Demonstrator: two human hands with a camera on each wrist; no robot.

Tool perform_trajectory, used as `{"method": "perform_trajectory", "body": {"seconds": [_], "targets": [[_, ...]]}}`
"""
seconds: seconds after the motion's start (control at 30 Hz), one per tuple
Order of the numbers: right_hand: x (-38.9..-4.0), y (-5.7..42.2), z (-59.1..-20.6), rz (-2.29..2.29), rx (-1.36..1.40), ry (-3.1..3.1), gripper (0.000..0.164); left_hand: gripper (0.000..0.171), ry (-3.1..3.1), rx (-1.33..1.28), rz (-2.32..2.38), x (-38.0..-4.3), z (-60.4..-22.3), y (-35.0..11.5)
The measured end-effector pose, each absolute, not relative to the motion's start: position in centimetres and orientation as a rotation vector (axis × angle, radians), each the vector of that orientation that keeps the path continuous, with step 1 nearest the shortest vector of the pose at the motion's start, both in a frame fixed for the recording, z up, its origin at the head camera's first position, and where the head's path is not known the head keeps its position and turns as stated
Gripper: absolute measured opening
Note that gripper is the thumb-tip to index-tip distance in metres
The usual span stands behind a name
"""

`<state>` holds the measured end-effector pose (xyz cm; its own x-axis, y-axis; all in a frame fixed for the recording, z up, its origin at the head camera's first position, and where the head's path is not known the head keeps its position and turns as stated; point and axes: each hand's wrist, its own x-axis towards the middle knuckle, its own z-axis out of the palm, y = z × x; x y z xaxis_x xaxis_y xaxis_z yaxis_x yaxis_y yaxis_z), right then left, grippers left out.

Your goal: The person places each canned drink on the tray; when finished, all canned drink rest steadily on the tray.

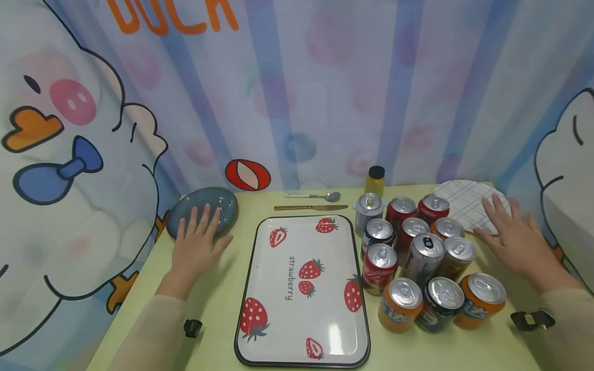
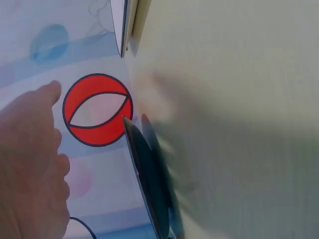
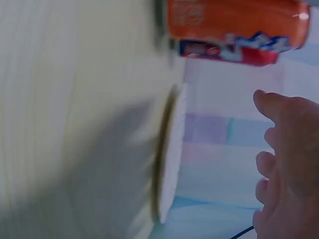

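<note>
My left hand [image 1: 197,245] hovers over the near edge of a blue-grey oval plate [image 1: 195,200], fingers spread and holding nothing. In the left wrist view, that plate [image 2: 149,174] appears edge-on beside the left hand [image 2: 32,164]. On the other side, my right hand [image 1: 517,239] is held above the table, its fingertips overlapping a round white checked plate [image 1: 457,196]. Nothing is in its spread fingers. An orange drink can [image 3: 239,20] and the checked plate [image 3: 172,154] show near the right hand [image 3: 289,164] in the right wrist view.
Between the hands lies a white strawberry tray [image 1: 274,268] with a dark rim. Several cans [image 1: 380,268] crowd its right side. Behind the tray are a gold knife [image 1: 311,207], a white-handled spoon [image 1: 306,196] and a yellow bottle [image 1: 375,183] with a black cap. A printed curtain [image 1: 343,103] hangs behind.
</note>
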<state>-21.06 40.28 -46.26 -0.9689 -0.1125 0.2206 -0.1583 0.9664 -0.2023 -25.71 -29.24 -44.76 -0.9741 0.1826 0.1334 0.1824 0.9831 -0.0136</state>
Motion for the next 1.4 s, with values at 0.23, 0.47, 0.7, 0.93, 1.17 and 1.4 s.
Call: {"method": "perform_trajectory", "body": {"seconds": [0.23,0.47,0.7,0.93,1.17,1.4], "targets": [[-17.4,37.1,-42.7,0.512,0.271,-2.760,0.067,0.089,-3.010,-0.463,-0.210,-22.6,-46.2,-27.2],[-13.9,32.8,-39.6,0.610,0.387,-2.548,0.050,0.062,-3.100,-0.624,-0.487,-19.3,-46.6,-26.2],[-10.8,28.9,-37.8,0.714,0.624,-2.435,0.054,0.049,-3.188,-0.757,-0.506,-17.8,-46.4,-26.6],[-9.7,26.1,-38.1,0.770,0.816,-2.540,0.056,0.046,-3.207,-0.770,-0.558,-18.1,-46.8,-26.4],[-10.1,24.8,-39.1,0.620,0.834,-2.668,0.062,0.046,-3.211,-0.768,-0.625,-18.6,-46.6,-26.5],[-10.7,24.3,-40.0,0.610,0.865,-2.806,0.065,0.046,-3.198,-0.777,-0.648,-18.9,-46.8,-26.6]]}}
